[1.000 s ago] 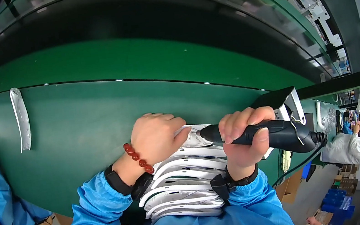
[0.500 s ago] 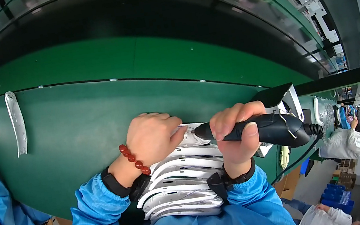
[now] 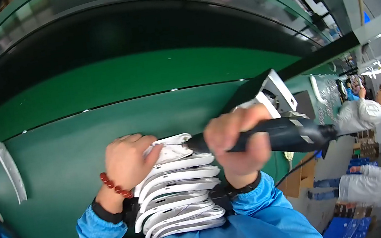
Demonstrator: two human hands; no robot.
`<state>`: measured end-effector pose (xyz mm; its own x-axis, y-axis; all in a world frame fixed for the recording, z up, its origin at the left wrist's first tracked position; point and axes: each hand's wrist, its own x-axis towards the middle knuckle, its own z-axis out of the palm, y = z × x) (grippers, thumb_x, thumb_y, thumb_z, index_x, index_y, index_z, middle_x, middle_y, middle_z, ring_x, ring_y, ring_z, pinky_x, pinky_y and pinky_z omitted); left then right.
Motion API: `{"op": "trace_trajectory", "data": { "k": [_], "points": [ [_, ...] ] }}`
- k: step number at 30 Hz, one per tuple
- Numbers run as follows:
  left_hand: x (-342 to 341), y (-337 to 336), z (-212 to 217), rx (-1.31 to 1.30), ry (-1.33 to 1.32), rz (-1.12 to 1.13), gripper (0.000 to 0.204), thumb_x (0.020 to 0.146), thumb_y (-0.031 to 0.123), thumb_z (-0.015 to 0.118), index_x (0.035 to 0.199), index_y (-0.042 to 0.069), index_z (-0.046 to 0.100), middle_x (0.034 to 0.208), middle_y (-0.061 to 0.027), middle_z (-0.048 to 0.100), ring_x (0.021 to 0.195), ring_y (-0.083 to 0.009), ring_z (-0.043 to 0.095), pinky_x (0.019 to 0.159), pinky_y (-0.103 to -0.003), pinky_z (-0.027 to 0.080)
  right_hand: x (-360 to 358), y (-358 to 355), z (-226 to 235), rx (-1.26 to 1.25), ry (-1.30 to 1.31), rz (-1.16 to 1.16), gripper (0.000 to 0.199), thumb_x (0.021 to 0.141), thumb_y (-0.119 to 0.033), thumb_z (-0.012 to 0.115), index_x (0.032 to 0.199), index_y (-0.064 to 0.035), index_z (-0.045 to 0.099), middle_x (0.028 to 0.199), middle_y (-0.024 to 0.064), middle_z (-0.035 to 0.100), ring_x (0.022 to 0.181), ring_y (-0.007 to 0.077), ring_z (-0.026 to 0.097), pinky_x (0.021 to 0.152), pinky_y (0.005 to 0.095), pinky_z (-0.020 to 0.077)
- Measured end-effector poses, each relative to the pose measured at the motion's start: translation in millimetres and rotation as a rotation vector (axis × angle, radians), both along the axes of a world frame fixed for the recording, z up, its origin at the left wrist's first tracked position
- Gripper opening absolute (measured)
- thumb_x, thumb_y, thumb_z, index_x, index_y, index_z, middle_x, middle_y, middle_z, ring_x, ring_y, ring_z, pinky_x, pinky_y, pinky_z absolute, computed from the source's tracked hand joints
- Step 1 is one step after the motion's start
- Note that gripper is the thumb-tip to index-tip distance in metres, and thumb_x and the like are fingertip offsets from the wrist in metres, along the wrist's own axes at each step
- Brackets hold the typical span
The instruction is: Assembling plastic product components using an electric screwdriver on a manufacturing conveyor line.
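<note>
My right hand (image 3: 238,144), slightly blurred, is wrapped around a black electric screwdriver (image 3: 288,135) lying nearly level. Its tip points left and meets the right end of a white curved plastic part (image 3: 174,151). Fingers bent, my left hand (image 3: 126,162) grips that part's left side; the fingertips are partly hidden. Below it, toward my body, several similar white curved parts (image 3: 177,196) form a neat row between my forearms. A cord trails from the screwdriver's rear end.
Behind my right hand stands an open-ended box with white edges (image 3: 276,90) on the green work surface (image 3: 58,147). A wrapped white strip (image 3: 10,171) lies at the left. Farther right are a person in white (image 3: 362,112) and a cardboard box (image 3: 298,177).
The view has turned, so the bench and background appear shifted. Both hands, the screwdriver and the white part sit farther left in the picture. Each hand keeps its hold.
</note>
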<state>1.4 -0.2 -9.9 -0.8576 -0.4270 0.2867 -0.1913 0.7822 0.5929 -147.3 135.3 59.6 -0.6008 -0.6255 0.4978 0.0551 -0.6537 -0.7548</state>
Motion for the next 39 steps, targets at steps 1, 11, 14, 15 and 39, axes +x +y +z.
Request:
{"op": "trace_trajectory", "data": {
  "k": [1,11,14,15,39],
  "points": [
    [2.4,-0.1,-0.6,-0.005,-0.020,0.011,0.013,0.077,0.019,0.074,0.082,0.008,0.071,0.068,-0.0082,0.063,0.065,-0.0298,0.063,0.058,-0.039,0.049,-9.7,14.5,7.5,-0.050,0.000,-0.004,0.028,0.098,-0.038,0.049,0.095,-0.0100,0.045,0.066,0.0039,0.052,0.051,0.0154,0.049,0.048,0.0315,0.0406],
    [-5.2,2.1,3.3,0.007,-0.071,-0.007,0.012,0.078,0.015,0.072,0.083,0.005,0.070,0.071,-0.0111,0.063,0.065,-0.0313,0.060,0.059,-0.039,0.048,-62.9,113.3,13.9,0.095,0.040,-0.378,0.027,0.096,-0.035,0.056,0.101,-0.0099,0.045,0.071,0.0074,0.054,0.053,0.0155,0.049,0.053,0.0319,0.0429],
    [-6.1,3.6,2.2,0.027,-0.058,-0.010,0.011,0.078,0.014,0.072,0.083,0.004,0.069,0.072,-0.0118,0.063,0.065,-0.0319,0.060,0.059,-0.039,0.048,-61.7,110.1,7.7,0.079,0.039,-0.361,0.026,0.095,-0.030,0.056,0.103,-0.0087,0.043,0.072,0.0085,0.054,0.055,0.0165,0.051,0.054,0.0330,0.0439],
    [-5.5,3.8,1.3,0.025,-0.058,-0.013,0.011,0.078,0.014,0.072,0.083,0.004,0.069,0.072,-0.0118,0.063,0.065,-0.0319,0.060,0.059,-0.039,0.048,-62.0,107.7,6.5,0.085,0.044,-0.360,0.027,0.095,-0.030,0.057,0.103,-0.0084,0.043,0.072,0.0087,0.054,0.055,0.0166,0.051,0.054,0.0331,0.0441],
    [6.7,-10.1,4.4,0.011,0.050,-0.222,0.023,0.075,0.017,0.074,0.098,0.017,0.076,0.089,-0.0013,0.067,0.069,-0.0209,0.064,0.062,-0.033,0.052,-23.4,48.9,5.4,0.041,-0.031,-0.176,0.033,0.091,-0.031,0.066,0.101,-0.0076,0.045,0.069,0.0087,0.055,0.055,0.0184,0.053,0.052,0.0341,0.0449]
  ]
}}
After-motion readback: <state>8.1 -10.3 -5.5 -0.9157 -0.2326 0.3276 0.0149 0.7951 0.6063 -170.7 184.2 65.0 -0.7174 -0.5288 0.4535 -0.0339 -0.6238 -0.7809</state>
